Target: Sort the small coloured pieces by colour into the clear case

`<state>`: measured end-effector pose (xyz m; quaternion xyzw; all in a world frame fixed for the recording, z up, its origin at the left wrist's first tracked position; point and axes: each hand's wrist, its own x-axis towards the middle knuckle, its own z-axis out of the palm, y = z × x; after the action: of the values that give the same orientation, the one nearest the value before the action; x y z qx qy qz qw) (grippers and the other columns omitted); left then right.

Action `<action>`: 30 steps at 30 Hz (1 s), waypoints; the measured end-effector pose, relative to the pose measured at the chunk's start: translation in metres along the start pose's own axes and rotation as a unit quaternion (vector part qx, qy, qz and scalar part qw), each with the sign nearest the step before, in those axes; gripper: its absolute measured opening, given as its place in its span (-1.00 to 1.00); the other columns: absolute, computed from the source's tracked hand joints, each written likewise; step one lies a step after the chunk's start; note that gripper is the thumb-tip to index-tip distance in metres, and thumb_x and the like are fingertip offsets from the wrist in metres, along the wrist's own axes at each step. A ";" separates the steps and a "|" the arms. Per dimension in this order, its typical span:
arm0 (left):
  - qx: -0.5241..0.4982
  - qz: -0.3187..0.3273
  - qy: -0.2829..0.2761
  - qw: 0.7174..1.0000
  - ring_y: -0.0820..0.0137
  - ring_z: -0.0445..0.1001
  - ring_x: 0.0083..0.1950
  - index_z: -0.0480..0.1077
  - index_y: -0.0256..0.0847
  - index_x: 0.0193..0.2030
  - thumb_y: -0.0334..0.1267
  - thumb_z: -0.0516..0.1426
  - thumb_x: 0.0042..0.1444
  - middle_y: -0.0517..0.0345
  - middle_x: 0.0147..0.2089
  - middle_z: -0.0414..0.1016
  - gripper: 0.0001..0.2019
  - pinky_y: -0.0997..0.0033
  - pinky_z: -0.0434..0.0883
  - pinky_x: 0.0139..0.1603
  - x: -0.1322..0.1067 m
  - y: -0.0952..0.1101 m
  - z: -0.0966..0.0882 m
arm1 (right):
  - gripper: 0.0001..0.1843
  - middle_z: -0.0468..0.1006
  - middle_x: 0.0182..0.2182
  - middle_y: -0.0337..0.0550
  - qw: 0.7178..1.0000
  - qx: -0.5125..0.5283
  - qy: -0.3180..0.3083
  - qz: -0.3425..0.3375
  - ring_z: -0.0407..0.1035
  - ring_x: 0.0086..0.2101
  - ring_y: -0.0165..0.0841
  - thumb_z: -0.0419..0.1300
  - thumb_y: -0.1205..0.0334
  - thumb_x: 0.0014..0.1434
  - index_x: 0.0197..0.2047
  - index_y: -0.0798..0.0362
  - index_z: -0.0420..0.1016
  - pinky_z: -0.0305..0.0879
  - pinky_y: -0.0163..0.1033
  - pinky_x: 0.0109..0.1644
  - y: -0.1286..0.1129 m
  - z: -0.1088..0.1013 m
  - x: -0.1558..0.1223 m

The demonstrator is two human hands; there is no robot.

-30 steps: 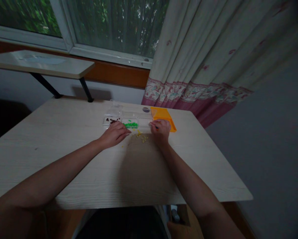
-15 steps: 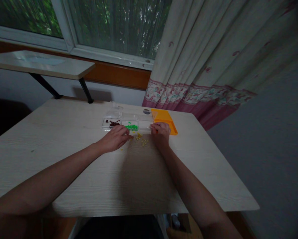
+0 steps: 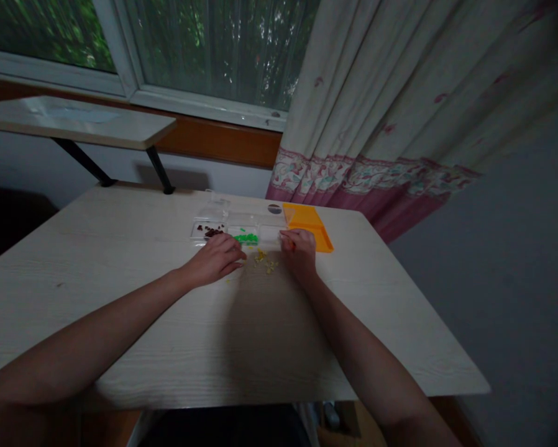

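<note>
My left hand (image 3: 218, 256) rests palm down on the pale wooden table (image 3: 167, 310), fingers together and stretched toward a small heap of yellow bits (image 3: 266, 261). My right hand (image 3: 298, 248) is curled shut just right of that heap, pinching something small that I cannot make out. Behind both hands lies a clear plastic compartment box (image 3: 242, 230) holding dark brown bits (image 3: 210, 231) on the left and green bits (image 3: 246, 237) in the middle. An orange lid or tray (image 3: 309, 225) lies right of the box, touching my right hand's far side.
A small dark round object (image 3: 274, 209) sits behind the box. A second table (image 3: 78, 121) on black legs stands at the back left under a window (image 3: 204, 43). A flowered curtain (image 3: 400, 112) hangs at the right, near the table's far right corner.
Both hands stay almost where they were; the left hand has shifted slightly toward me. The view has tilted a little.
</note>
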<state>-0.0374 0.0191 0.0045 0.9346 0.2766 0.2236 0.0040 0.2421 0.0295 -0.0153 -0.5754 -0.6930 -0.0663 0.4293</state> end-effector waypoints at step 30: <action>-0.136 -0.060 0.062 0.987 0.29 0.34 -0.05 0.47 -0.19 -0.22 -0.11 0.10 0.28 0.06 -0.18 0.46 -0.78 0.24 0.26 0.06 0.003 -0.001 -0.007 | -0.76 0.55 -0.09 -0.15 0.976 0.029 -0.102 -0.192 0.34 0.01 -0.26 0.17 0.22 0.26 -0.02 -0.12 0.54 0.16 -0.06 0.17 -0.052 -0.016 -0.016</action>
<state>-0.0381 0.0207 0.0116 0.8914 0.2990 0.3160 0.1270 0.2052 -0.0090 0.0046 -0.4231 -0.8323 -0.0682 0.3516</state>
